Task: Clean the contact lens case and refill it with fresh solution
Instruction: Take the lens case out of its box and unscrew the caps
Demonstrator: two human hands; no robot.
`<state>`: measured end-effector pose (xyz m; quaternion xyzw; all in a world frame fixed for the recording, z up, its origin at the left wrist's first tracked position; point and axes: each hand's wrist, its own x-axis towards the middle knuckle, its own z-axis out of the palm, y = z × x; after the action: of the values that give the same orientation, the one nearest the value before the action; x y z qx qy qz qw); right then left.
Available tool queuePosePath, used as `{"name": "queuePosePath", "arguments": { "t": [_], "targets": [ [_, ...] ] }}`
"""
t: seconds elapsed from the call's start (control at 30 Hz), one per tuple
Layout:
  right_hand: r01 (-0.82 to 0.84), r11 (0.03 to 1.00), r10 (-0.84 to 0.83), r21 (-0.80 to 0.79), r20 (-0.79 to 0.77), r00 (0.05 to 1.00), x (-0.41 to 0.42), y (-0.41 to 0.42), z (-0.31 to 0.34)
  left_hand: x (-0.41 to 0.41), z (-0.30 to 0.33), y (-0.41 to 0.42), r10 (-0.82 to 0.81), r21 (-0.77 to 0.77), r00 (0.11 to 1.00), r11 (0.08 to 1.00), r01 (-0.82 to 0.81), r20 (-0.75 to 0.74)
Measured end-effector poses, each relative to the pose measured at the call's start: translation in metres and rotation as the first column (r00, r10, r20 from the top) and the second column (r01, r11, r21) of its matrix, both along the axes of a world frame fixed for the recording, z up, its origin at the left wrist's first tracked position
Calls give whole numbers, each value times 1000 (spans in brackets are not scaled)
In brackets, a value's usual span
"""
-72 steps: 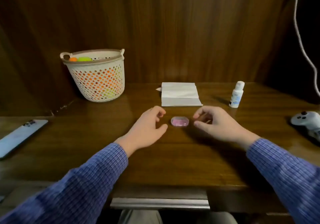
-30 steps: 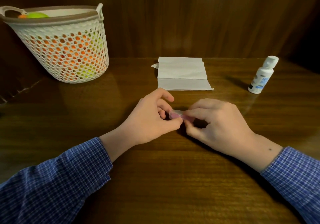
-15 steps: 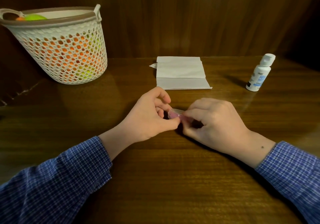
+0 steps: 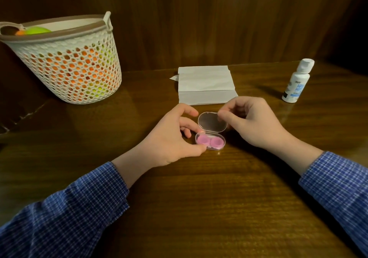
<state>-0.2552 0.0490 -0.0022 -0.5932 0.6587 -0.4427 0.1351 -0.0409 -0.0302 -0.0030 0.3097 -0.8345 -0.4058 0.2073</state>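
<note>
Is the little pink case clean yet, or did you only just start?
Only just started. Done: the clear lid is flipped up, showing the two pink cups. In hand: the left hand steadies the case while the right hand pinches the lid. Left: no cleaning or refilling yet, judging by the tissue lying folded and the bottle standing capped.

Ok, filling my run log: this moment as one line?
case: open on table | left hand: steadies base | right hand: holds lid | bottle: untouched
</note>
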Motion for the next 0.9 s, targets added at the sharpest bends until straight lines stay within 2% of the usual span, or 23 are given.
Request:
{"name": "queuePosePath", "arguments": {
  "t": [0.17, 0.3, 0.4, 0.47, 0.57, 0.9],
  "targets": [
    [30, 998, -33, 46, 62, 997, 0, -6, -3, 0, 1, 2, 45, -12, 999, 999, -45, 22],
    [33, 999, -33, -36, -4, 999, 4, 3, 1, 0, 0, 4, 95, -16, 995, 995, -95, 11],
    [-87, 991, 80, -101, -77, 994, 3, 19, 9, 0, -2, 6, 104, -35, 995, 994, -104, 10],
    [-188, 982, 186, -5, -110, 976, 4, 25, 13, 1, -3, 5, 92, -43, 996, 995, -91, 13],
    [-225, 959, 250, 172, -141, 958, 7, 26, 11, 1, -5, 2, 81, -55, 996, 995, -79, 25],
    [-187, 962, 215, 201, -125, 969, 10, 27, 12, 1, -9, 0, 69, -92, 997, 994, -65, 37]
  ]
}}
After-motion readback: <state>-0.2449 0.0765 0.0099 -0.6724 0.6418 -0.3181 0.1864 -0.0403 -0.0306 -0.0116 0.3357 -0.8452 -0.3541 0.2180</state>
